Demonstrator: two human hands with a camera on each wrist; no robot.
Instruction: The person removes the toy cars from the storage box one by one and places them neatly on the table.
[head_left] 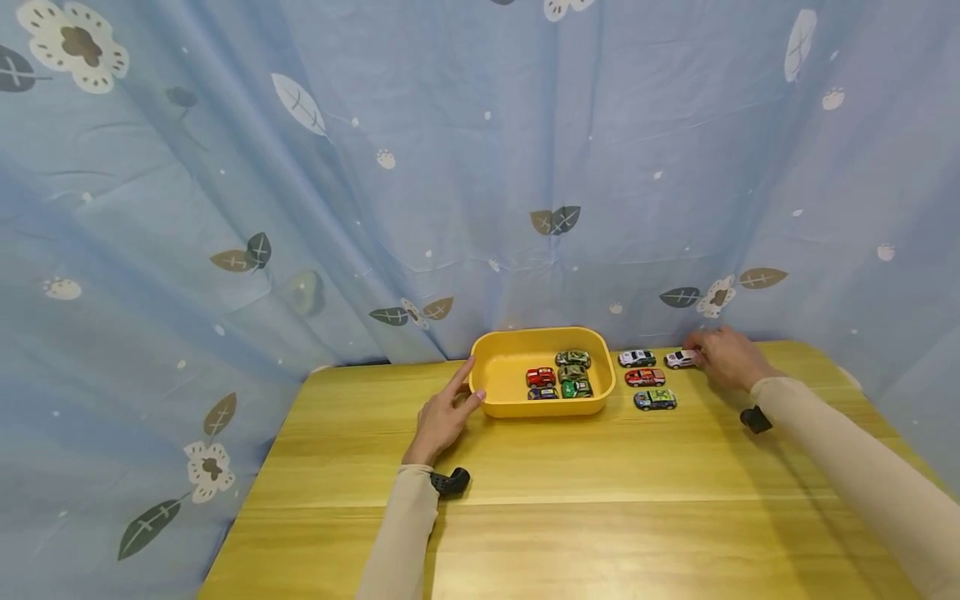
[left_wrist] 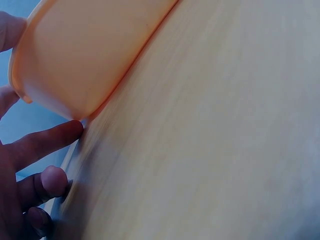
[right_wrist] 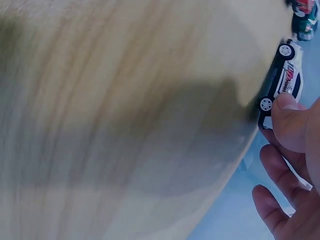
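- Right hand (head_left: pixel 726 357): grip pinching one end of a white toy car (head_left: pixel 678 359) with thumb and fingers
- White toy car: close to the far edge of the counter (head_left: pixel 540 467), toward its far right corner; long axis left to right, roughly along that edge; which end is the nose I cannot tell
- Left hand (head_left: pixel 441 421): grip loose, fingers extended, touching the yellow bin (head_left: pixel 540 409) at its left end
- Yellow bin: by the counter's far edge, long axis along it, five cars (head_left: pixel 573 374) inside
- Three other cars (head_left: pixel 645 377): just right of the yellow bin, lying left to right
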